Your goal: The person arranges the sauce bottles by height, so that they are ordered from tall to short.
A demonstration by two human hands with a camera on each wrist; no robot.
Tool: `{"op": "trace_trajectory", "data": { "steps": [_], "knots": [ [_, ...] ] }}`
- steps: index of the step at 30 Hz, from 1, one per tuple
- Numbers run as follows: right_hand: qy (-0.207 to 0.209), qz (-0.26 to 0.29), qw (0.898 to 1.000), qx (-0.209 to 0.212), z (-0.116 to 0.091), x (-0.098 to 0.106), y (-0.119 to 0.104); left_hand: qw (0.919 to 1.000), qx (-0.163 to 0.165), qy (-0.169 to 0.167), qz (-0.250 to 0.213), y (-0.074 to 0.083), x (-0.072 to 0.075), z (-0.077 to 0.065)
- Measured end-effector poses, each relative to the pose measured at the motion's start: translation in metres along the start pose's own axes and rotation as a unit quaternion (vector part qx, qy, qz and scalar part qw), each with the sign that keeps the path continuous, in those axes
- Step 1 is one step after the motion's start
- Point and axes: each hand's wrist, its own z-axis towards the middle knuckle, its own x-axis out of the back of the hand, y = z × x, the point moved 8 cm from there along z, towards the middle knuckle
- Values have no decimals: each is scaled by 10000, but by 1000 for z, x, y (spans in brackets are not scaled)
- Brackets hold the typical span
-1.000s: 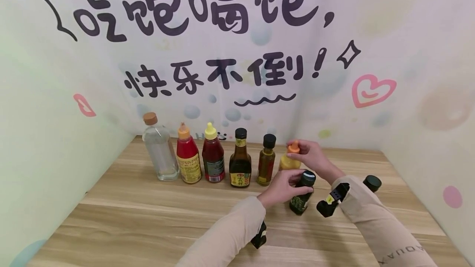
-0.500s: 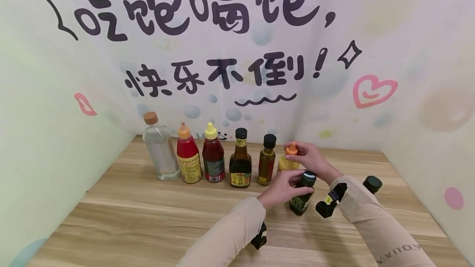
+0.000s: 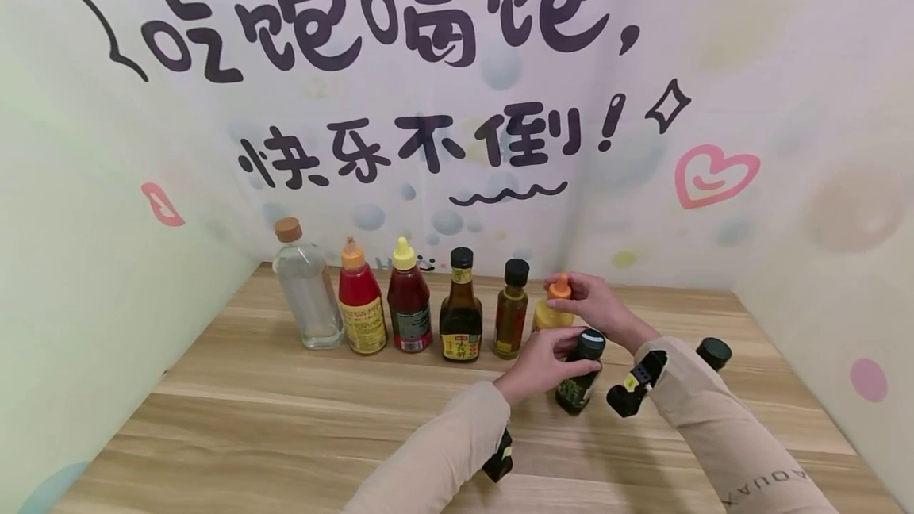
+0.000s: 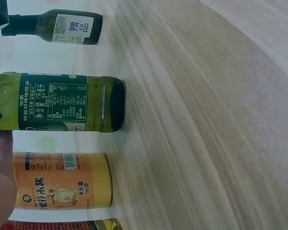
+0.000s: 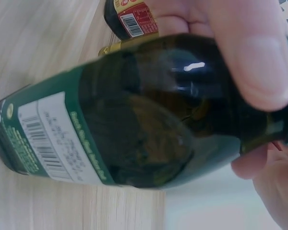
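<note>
My left hand [image 3: 543, 363] grips a dark green olive oil bottle [image 3: 575, 393] by its neck, just under the dark cap. In the right wrist view this olive oil bottle [image 5: 134, 120] fills the foreground, with a thumb and fingers around its neck. Behind it, my right hand [image 3: 600, 304] holds a honey mustard bottle [image 3: 548, 317] by its orange cap, between thumb and fingers. The mustard bottle's lower part is hidden by my left hand in the head view. In the left wrist view, the yellow mustard bottle [image 4: 62, 181] stands beside the olive oil bottle [image 4: 62, 103].
Left of the mustard stand a small brown bottle [image 3: 510, 316], a soy sauce bottle [image 3: 461, 324], two red squeeze bottles [image 3: 362, 304] and a clear bottle [image 3: 307, 292]. A dark-capped bottle [image 3: 714, 352] stands behind my right sleeve. A printed backdrop [image 3: 428, 212] borders the wooden table [image 3: 286, 435].
The mustard bottle and my right hand have shifted slightly left, toward the small brown bottle. My left hand and the olive oil bottle have stayed in place.
</note>
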Motion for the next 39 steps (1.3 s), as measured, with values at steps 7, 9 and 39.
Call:
{"op": "trace_trajectory", "data": {
  "steps": [7,9,39],
  "knots": [
    [-24,-30,10000,-32,0,0,-2,9999,102,14,-58,-1,1,-1],
    [-35,-33,10000,-46,-1,0,-2,9999,96,-2,-74,0,1,-1],
    [339,-554,9978,114,-50,49,-15,9996,153,132,-175,-2,0,-1]
  ]
}}
